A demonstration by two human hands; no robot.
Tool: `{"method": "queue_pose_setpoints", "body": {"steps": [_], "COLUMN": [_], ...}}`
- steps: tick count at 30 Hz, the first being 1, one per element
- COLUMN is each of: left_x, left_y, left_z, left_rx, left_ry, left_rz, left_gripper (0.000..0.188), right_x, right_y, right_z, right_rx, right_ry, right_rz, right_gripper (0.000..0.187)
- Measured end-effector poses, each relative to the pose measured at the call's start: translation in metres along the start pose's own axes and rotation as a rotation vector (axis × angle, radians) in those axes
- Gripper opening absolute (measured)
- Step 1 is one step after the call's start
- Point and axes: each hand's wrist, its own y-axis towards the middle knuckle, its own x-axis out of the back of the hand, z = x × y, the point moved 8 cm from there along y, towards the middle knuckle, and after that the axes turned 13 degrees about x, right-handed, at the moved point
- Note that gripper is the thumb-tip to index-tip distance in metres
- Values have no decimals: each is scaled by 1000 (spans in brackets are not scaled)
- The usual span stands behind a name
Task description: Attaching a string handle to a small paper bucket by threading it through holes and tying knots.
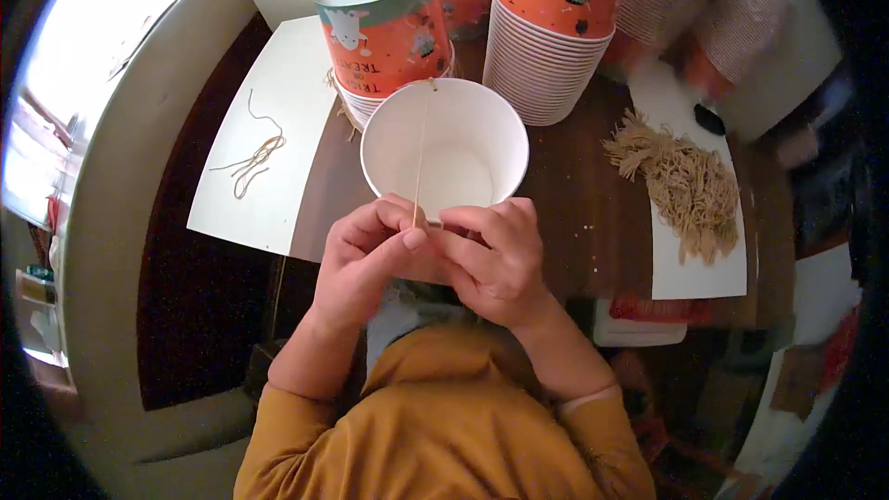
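cup [444, 148] lies mouth toward person, just beyond both hands | string [421, 153] runs near rim to far rim | left hand [366, 259], right hand [491, 255] pressed together, pinching string's near end | equally near
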Motion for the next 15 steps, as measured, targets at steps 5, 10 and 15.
{"method": "queue_pose_setpoints", "body": {"steps": [5, 10, 15], "left_x": [5, 31, 97], "left_y": [-2, 2, 21], "left_z": [-7, -9, 1], "left_rx": [-99, -122, -157], "left_ry": [-202, -427, -520], "left_rz": [153, 102, -164], "left_gripper": [2, 11, 20], "right_x": [-1, 3, 1], "right_y": [-4, -1, 9], "right_z": [-5, -1, -22], "right_rx": [81, 189, 58], "right_ry": [-200, -302, 132], "right_rz": [-4, 41, 118], "right_gripper": [19, 22, 28]}}
